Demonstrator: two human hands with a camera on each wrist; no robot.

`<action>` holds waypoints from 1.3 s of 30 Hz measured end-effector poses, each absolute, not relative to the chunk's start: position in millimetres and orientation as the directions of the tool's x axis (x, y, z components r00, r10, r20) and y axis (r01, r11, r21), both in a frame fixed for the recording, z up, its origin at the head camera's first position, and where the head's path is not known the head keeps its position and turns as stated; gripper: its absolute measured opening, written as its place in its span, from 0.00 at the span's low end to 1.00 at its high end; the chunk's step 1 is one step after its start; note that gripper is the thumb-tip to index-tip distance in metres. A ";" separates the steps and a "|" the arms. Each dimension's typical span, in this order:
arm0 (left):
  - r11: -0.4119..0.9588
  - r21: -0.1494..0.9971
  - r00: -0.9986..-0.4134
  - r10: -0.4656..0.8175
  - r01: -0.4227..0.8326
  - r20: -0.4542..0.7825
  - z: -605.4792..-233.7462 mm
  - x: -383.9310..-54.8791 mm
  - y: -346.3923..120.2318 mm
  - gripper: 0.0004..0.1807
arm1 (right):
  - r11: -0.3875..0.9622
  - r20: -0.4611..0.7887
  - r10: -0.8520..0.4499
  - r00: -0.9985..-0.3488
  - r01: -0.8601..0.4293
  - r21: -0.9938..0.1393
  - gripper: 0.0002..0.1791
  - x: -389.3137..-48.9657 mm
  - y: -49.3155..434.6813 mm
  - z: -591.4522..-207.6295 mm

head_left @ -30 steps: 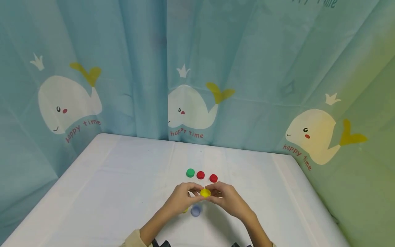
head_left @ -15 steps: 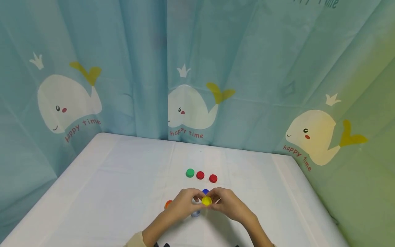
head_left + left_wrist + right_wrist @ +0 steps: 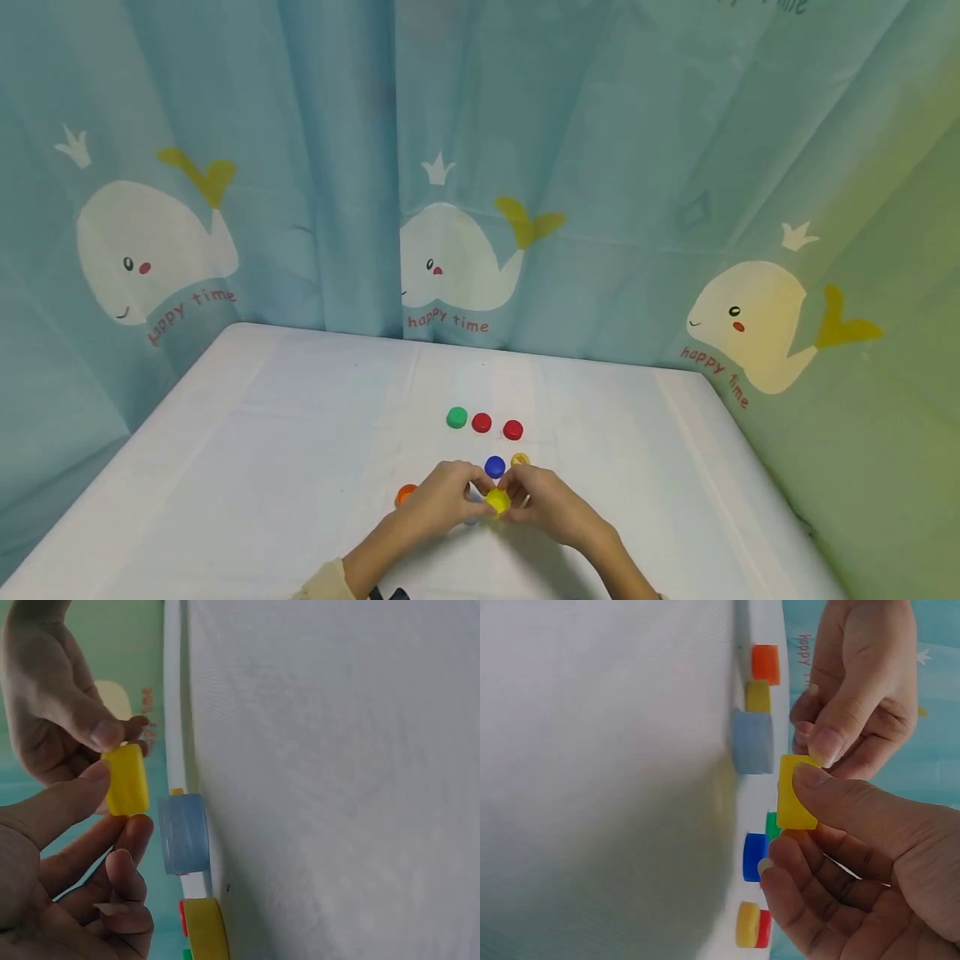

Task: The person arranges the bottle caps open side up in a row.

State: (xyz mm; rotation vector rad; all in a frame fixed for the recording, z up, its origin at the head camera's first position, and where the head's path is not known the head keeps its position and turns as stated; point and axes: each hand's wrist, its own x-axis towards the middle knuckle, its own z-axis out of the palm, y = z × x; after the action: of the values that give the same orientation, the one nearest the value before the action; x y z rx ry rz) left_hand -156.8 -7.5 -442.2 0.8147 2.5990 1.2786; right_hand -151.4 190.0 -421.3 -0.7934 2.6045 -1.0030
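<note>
Both hands pinch one yellow bottle cap (image 3: 498,502) between them, raised over the table. My left hand (image 3: 442,497) holds its left side by thumb and fingertips, my right hand (image 3: 553,506) its right side. The cap's hollow side faces up toward the head camera. In the left wrist view a pale blue cap (image 3: 184,834) and another yellow cap (image 3: 207,928) stand on the table beside the hands. The left hand mostly hides these two in the head view. Just beyond the fingertips lie a dark blue cap (image 3: 494,467) and a lighter yellow cap (image 3: 520,459).
An orange cap (image 3: 405,495) lies left of the left hand. Farther back sit a green cap (image 3: 457,417) and two red caps, one red cap (image 3: 482,422) beside the other red cap (image 3: 513,430). The white table (image 3: 300,433) ends at a whale-print curtain (image 3: 337,208).
Both hands have moved nearer to the body with the yellow cap still pinched. The orange, dark blue and lighter yellow caps have come into sight; the pale blue one is now mostly covered.
</note>
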 end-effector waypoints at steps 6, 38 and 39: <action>0.503 0.763 -0.840 0.534 0.406 0.095 -442.8 -156.6 -6.4 0.12 | 0.658 -0.067 -0.535 -0.842 -0.366 -0.658 0.15 -148.9 187.6 -425.0; 0.676 0.569 -0.824 0.566 0.469 0.007 -438.9 -155.0 4.4 0.16 | 0.669 -0.032 -0.582 -0.812 -0.457 -0.586 0.17 -152.5 186.5 -437.9; 0.675 0.567 -0.823 0.568 0.472 0.010 -439.3 -154.8 4.5 0.16 | 0.668 -0.035 -0.582 -0.812 -0.453 -0.591 0.17 -152.4 186.5 -438.5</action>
State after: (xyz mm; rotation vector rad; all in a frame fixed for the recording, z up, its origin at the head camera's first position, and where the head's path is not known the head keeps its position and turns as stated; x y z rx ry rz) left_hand -154.8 4.5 -439.3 0.8514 2.7199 0.8495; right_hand -152.4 186.5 -438.5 -0.8386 2.6622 -0.8541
